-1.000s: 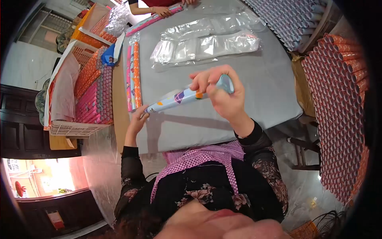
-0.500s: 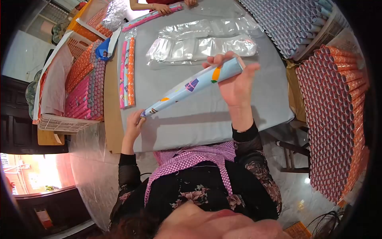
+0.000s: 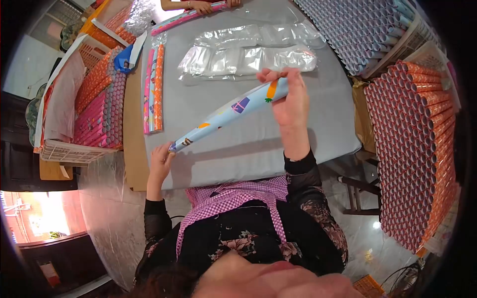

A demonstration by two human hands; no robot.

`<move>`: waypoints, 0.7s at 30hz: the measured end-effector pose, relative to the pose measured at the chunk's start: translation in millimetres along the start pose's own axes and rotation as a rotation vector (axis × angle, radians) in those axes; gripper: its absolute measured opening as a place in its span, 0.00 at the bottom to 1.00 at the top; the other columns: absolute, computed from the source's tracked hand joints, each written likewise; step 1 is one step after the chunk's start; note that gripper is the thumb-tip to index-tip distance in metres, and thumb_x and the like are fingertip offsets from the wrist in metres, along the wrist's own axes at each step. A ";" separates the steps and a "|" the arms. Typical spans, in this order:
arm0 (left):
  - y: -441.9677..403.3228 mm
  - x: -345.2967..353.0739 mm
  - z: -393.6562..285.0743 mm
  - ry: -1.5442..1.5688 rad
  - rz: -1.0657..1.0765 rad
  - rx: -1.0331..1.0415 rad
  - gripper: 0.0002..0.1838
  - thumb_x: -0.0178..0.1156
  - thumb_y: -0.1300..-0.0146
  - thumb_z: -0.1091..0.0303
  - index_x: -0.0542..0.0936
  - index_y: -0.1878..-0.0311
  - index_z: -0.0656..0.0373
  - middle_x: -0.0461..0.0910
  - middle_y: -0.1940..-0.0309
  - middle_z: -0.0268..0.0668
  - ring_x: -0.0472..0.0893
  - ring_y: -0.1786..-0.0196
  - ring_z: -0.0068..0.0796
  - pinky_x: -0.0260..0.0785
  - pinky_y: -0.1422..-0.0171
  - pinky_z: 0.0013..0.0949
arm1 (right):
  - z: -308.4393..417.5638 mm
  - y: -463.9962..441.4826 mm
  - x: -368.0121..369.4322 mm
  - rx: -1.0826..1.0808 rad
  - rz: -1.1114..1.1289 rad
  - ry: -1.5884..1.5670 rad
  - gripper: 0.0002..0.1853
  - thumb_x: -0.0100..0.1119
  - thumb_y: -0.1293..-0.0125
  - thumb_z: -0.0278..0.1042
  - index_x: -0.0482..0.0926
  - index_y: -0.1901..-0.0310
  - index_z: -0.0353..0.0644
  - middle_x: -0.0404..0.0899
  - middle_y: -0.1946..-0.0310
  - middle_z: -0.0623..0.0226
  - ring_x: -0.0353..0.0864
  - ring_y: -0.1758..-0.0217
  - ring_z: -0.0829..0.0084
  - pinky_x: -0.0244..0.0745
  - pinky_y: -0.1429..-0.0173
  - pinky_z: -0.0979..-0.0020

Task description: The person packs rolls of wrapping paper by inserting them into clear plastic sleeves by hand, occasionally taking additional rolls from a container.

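A light blue roll of wrapping paper (image 3: 223, 113), printed with purple gift boxes and orange carrots, slants across in front of me above the table. Its lower left end is pinched in my left hand (image 3: 161, 157). At the upper right end, my right hand (image 3: 291, 104) closes round the roll, with the fingers hiding that tip. Shiny reflections run along the roll; whether it has a clear film over it, I cannot tell. Past it lie flat clear plastic bags (image 3: 248, 59) in overlapping piles.
Pink, blue and orange rolls (image 3: 154, 89) lie side by side at the table's left. A co-worker's hand (image 3: 201, 7) touches more rolls at the far edge. Stacks of orange rolls (image 3: 402, 154) and blue rolls (image 3: 353, 35) stand right; a filled crate (image 3: 79, 153) stands left.
My right hand's fingers have gone from spread against the roll's end to closed round it. My left hand still pinches the lower end. The view has shifted slightly.
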State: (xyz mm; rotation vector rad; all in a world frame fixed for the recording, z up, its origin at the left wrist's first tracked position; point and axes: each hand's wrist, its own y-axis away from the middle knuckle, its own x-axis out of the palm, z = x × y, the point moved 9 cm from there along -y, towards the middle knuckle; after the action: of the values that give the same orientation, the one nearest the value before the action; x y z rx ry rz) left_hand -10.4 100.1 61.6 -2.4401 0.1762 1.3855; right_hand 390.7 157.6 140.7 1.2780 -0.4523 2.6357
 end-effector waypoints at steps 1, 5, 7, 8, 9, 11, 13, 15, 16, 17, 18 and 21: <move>-0.1 1.1 0.9 -0.033 0.022 -0.002 0.21 0.62 0.42 0.69 0.76 0.44 0.54 0.77 0.62 0.36 0.73 0.56 0.40 0.61 0.50 0.40 | -1.6 -1.3 -3.1 0.025 -0.018 -0.039 0.16 0.49 0.28 0.47 0.71 0.60 0.39 0.78 0.70 0.60 0.76 0.48 0.55 0.70 0.38 0.48; 0.1 -0.3 -4.8 -0.069 0.029 -0.002 0.20 0.62 0.41 0.67 0.76 0.44 0.55 0.77 0.61 0.37 0.73 0.56 0.40 0.61 0.48 0.40 | -8.8 -8.4 -14.0 0.140 -0.015 -0.191 0.26 0.50 0.32 0.62 0.71 0.58 0.40 0.78 0.67 0.57 0.76 0.49 0.55 0.71 0.38 0.47; 0.9 0.9 -6.4 -0.076 0.018 0.035 0.20 0.62 0.41 0.70 0.75 0.44 0.57 0.76 0.62 0.38 0.72 0.57 0.41 0.62 0.49 0.39 | -9.0 -7.8 -13.6 0.146 0.004 -0.187 0.27 0.54 0.34 0.60 0.70 0.56 0.40 0.79 0.65 0.56 0.76 0.49 0.56 0.71 0.38 0.47; 0.9 1.3 -9.5 -0.088 0.004 0.074 0.20 0.61 0.41 0.72 0.75 0.44 0.58 0.75 0.62 0.39 0.72 0.58 0.41 0.63 0.50 0.39 | -9.3 -7.9 -11.7 0.150 0.025 -0.188 0.27 0.59 0.37 0.59 0.70 0.54 0.39 0.79 0.63 0.55 0.76 0.49 0.56 0.72 0.38 0.48; 1.5 3.0 -10.1 -0.083 0.004 0.075 0.20 0.61 0.41 0.72 0.75 0.44 0.58 0.75 0.62 0.39 0.72 0.58 0.41 0.63 0.50 0.39 | -10.3 -7.4 -10.5 0.149 0.024 -0.183 0.27 0.59 0.37 0.59 0.70 0.54 0.39 0.79 0.63 0.55 0.76 0.49 0.56 0.72 0.38 0.48; 4.6 5.1 -9.8 -0.099 0.000 0.057 0.20 0.61 0.40 0.72 0.75 0.44 0.60 0.75 0.61 0.40 0.73 0.58 0.41 0.63 0.49 0.40 | -5.1 -5.2 -13.1 0.038 -0.041 0.013 0.25 0.66 0.38 0.46 0.68 0.51 0.37 0.80 0.60 0.54 0.77 0.49 0.59 0.72 0.40 0.55; 6.8 7.0 -10.3 -0.114 0.007 0.052 0.20 0.61 0.40 0.72 0.75 0.44 0.60 0.76 0.61 0.41 0.73 0.57 0.41 0.63 0.49 0.40 | -5.5 -2.4 -14.6 0.012 -0.087 0.106 0.22 0.65 0.39 0.39 0.68 0.51 0.36 0.80 0.60 0.54 0.78 0.50 0.61 0.72 0.42 0.58; 8.1 7.5 -12.2 -0.132 0.013 0.043 0.19 0.61 0.40 0.71 0.75 0.45 0.60 0.76 0.60 0.41 0.73 0.57 0.41 0.63 0.49 0.40 | -5.4 -1.6 -17.4 -0.009 -0.130 0.197 0.20 0.65 0.40 0.32 0.68 0.51 0.35 0.80 0.60 0.55 0.78 0.50 0.63 0.72 0.43 0.62; 8.5 5.7 -17.4 -0.133 -0.007 0.061 0.19 0.61 0.40 0.71 0.75 0.45 0.61 0.76 0.60 0.41 0.73 0.57 0.41 0.63 0.49 0.40 | -5.5 -2.5 -20.0 -0.019 -0.161 0.201 0.17 0.62 0.39 0.29 0.68 0.52 0.35 0.80 0.61 0.55 0.78 0.51 0.63 0.72 0.44 0.64; 9.4 3.9 -21.0 -0.135 -0.026 0.079 0.19 0.61 0.40 0.71 0.75 0.45 0.61 0.76 0.60 0.41 0.73 0.57 0.42 0.63 0.49 0.41 | -5.3 -3.0 -23.4 -0.029 -0.192 0.203 0.15 0.60 0.38 0.27 0.69 0.52 0.35 0.80 0.61 0.55 0.79 0.52 0.64 0.71 0.45 0.66; 10.8 4.3 -20.6 -0.134 -0.024 0.079 0.19 0.61 0.40 0.71 0.75 0.45 0.61 0.76 0.60 0.41 0.73 0.57 0.42 0.63 0.49 0.41 | -6.8 -3.8 -26.3 -0.029 -0.195 0.204 0.15 0.60 0.38 0.27 0.69 0.52 0.35 0.80 0.61 0.55 0.79 0.52 0.64 0.71 0.45 0.66; 13.3 7.4 -17.0 -0.142 -0.001 0.060 0.19 0.61 0.40 0.71 0.75 0.45 0.61 0.76 0.60 0.41 0.72 0.57 0.42 0.63 0.49 0.40 | -13.2 -8.8 -33.8 -0.007 -0.175 0.135 0.10 0.58 0.36 0.30 0.71 0.57 0.36 0.80 0.64 0.56 0.79 0.54 0.65 0.72 0.45 0.65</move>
State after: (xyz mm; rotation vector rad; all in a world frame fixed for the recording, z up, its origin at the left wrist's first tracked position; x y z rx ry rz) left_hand 3.7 82.2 60.3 -2.2836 0.1799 1.5244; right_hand 404.3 169.5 108.1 1.0753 -0.3132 2.5495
